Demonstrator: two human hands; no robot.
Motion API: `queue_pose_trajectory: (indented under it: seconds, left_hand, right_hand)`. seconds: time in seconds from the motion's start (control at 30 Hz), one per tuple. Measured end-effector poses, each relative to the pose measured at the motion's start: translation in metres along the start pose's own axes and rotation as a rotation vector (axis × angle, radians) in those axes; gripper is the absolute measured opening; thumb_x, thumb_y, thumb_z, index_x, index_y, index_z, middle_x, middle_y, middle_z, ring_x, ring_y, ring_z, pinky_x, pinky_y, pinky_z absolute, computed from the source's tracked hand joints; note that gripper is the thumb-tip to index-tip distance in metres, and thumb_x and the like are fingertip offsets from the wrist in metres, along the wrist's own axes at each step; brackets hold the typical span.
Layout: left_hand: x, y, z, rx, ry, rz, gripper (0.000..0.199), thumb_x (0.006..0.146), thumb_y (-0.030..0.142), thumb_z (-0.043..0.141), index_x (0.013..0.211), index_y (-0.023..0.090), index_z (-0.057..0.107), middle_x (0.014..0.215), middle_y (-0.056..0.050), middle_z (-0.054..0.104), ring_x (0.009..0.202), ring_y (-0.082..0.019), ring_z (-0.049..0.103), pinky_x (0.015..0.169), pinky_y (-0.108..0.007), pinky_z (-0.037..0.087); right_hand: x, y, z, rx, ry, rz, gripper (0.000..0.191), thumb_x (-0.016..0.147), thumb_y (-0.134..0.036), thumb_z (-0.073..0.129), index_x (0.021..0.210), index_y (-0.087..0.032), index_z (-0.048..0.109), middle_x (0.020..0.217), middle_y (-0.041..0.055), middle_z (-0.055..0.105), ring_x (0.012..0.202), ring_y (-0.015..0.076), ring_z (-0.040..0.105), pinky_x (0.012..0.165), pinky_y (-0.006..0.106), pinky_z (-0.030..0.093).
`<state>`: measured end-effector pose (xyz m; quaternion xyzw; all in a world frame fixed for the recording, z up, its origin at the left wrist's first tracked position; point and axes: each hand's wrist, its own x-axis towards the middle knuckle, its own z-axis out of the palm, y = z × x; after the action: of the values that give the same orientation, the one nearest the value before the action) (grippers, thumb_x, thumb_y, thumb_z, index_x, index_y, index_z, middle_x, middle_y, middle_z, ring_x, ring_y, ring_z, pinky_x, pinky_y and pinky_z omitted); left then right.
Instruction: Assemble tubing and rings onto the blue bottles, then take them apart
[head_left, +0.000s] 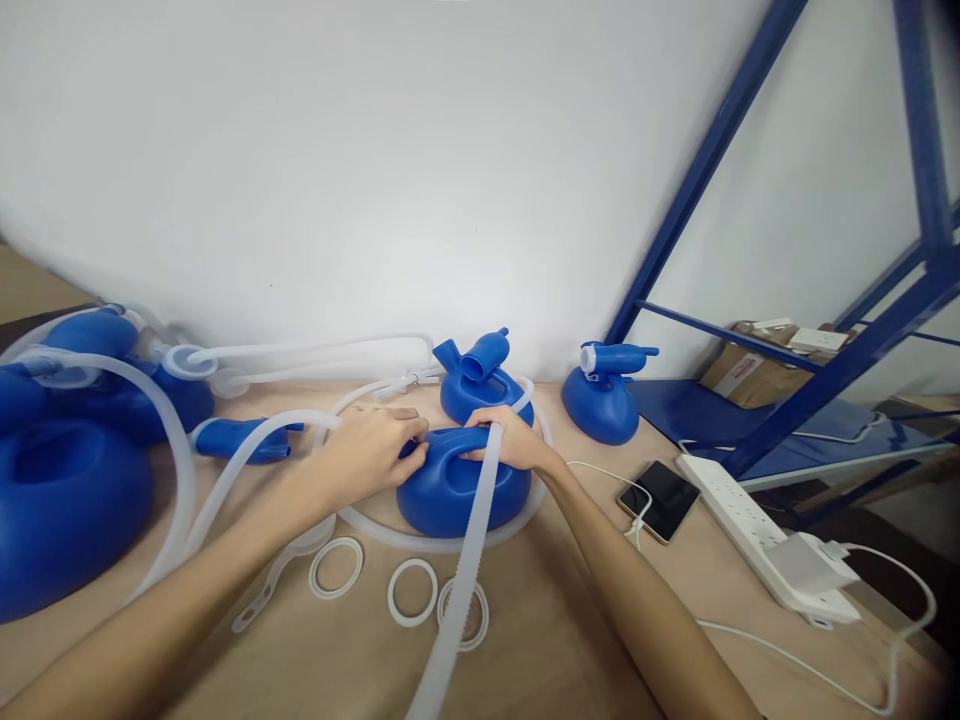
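Note:
A blue jug [442, 505] with a loop handle stands on the table in front of me. My left hand [379, 450] is closed at the jug's neck, on its left end. The fingers of my right hand [510, 440] wrap round the right part of the jug's handle. A translucent ribbed hose [465, 590] passes over the jug beside my right hand and runs toward me. Behind stands another blue jug [480, 395] with a blue spout piece [487, 352] on top.
White rings [412, 592] lie near me. Several blue jugs [67, 500] and hoses crowd the left, with a loose blue spout [244, 440]. At right are a jug [600, 405], a phone [660, 500], a power strip [750, 530] and a blue rack [705, 170].

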<state>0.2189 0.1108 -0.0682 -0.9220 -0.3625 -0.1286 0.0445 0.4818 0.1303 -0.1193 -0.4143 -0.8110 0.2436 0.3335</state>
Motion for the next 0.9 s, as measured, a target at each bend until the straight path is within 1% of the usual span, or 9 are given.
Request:
queue_pose_trajectory:
  seconds: [0.07, 0.13, 0.27, 0.33, 0.43, 0.6, 0.7, 0.8, 0.9]
  left_hand:
    - [0.000, 0.005, -0.002, -0.010, 0.021, -0.059, 0.028, 0.099, 0.039, 0.055, 0.081, 0.022, 0.067, 0.091, -0.006, 0.077, 0.086, -0.027, 0.070, 0.073, -0.037, 0.049]
    - [0.001, 0.010, -0.003, -0.001, 0.040, -0.112, 0.031, 0.100, 0.041, 0.054, 0.078, 0.023, 0.066, 0.086, -0.005, 0.076, 0.085, -0.028, 0.070, 0.074, -0.038, 0.048]
    - [0.003, 0.016, -0.003, -0.017, -0.001, -0.171, 0.011, 0.090, 0.026, 0.060, 0.081, 0.024, 0.066, 0.090, -0.004, 0.077, 0.089, -0.029, 0.071, 0.076, -0.038, 0.048]
    - [0.004, 0.015, -0.002, -0.051, -0.009, -0.182, 0.005, 0.085, 0.024, 0.063, 0.084, 0.024, 0.068, 0.092, -0.003, 0.078, 0.090, -0.029, 0.071, 0.075, -0.038, 0.047]
    - [0.003, 0.012, 0.000, -0.061, 0.010, -0.144, 0.008, 0.084, 0.024, 0.062, 0.083, 0.024, 0.069, 0.090, -0.004, 0.077, 0.090, -0.028, 0.070, 0.073, -0.037, 0.046]
    - [0.004, 0.007, 0.004, -0.091, 0.025, -0.078, 0.007, 0.083, 0.024, 0.059, 0.078, 0.022, 0.065, 0.084, -0.005, 0.075, 0.083, -0.027, 0.068, 0.072, -0.037, 0.046]
    - [0.002, 0.003, 0.008, -0.116, 0.042, -0.081, 0.007, 0.082, 0.024, 0.059, 0.076, 0.022, 0.063, 0.081, -0.006, 0.073, 0.081, -0.027, 0.067, 0.074, -0.038, 0.047]
    - [-0.002, -0.002, 0.013, -0.158, 0.096, -0.061, 0.009, 0.082, 0.024, 0.060, 0.075, 0.021, 0.064, 0.083, -0.007, 0.072, 0.082, -0.026, 0.068, 0.077, -0.039, 0.050]
    - [-0.004, -0.004, 0.014, -0.196, 0.119, -0.013, 0.011, 0.086, 0.025, 0.060, 0.083, 0.021, 0.070, 0.091, -0.006, 0.076, 0.087, -0.026, 0.070, 0.084, -0.039, 0.053]
  right_hand:
    - [0.000, 0.000, 0.000, 0.002, 0.000, -0.001, 0.027, 0.072, -0.039, 0.087, 0.078, -0.016, 0.073, 0.075, 0.0020, 0.072, 0.068, 0.0171, 0.063, 0.067, 0.028, 0.048]
    - [0.000, 0.001, 0.000, -0.005, -0.005, 0.001, 0.026, 0.072, -0.038, 0.087, 0.078, -0.017, 0.074, 0.075, 0.0020, 0.073, 0.068, 0.0174, 0.064, 0.067, 0.028, 0.049]
    - [0.000, 0.001, -0.001, -0.021, -0.008, 0.000, 0.023, 0.071, -0.035, 0.087, 0.079, -0.017, 0.074, 0.077, 0.0022, 0.074, 0.070, 0.0181, 0.065, 0.068, 0.028, 0.049]
    - [-0.001, 0.001, -0.001, -0.031, -0.003, -0.001, 0.023, 0.072, -0.034, 0.087, 0.079, -0.017, 0.075, 0.077, 0.0021, 0.074, 0.071, 0.0182, 0.065, 0.068, 0.028, 0.048]
    - [-0.001, 0.000, -0.001, -0.039, 0.003, -0.003, 0.024, 0.073, -0.036, 0.087, 0.080, -0.017, 0.075, 0.078, 0.0030, 0.074, 0.071, 0.0189, 0.066, 0.067, 0.028, 0.049]
    - [-0.002, 0.000, -0.002, -0.046, -0.013, -0.003, 0.026, 0.075, -0.041, 0.086, 0.082, -0.017, 0.076, 0.081, 0.0038, 0.076, 0.074, 0.0199, 0.068, 0.069, 0.029, 0.050]
    - [-0.003, 0.001, -0.003, -0.058, -0.009, -0.010, 0.025, 0.075, -0.040, 0.087, 0.082, -0.018, 0.076, 0.082, 0.0035, 0.076, 0.075, 0.0201, 0.068, 0.070, 0.029, 0.050]
    - [-0.003, 0.003, -0.002, -0.056, -0.005, -0.013, 0.024, 0.074, -0.038, 0.087, 0.083, -0.018, 0.076, 0.082, 0.0032, 0.076, 0.075, 0.0200, 0.068, 0.070, 0.029, 0.050]
    - [-0.002, 0.003, -0.002, -0.044, -0.001, -0.022, 0.023, 0.074, -0.036, 0.087, 0.083, -0.018, 0.077, 0.082, 0.0031, 0.076, 0.073, 0.0195, 0.068, 0.070, 0.029, 0.049]
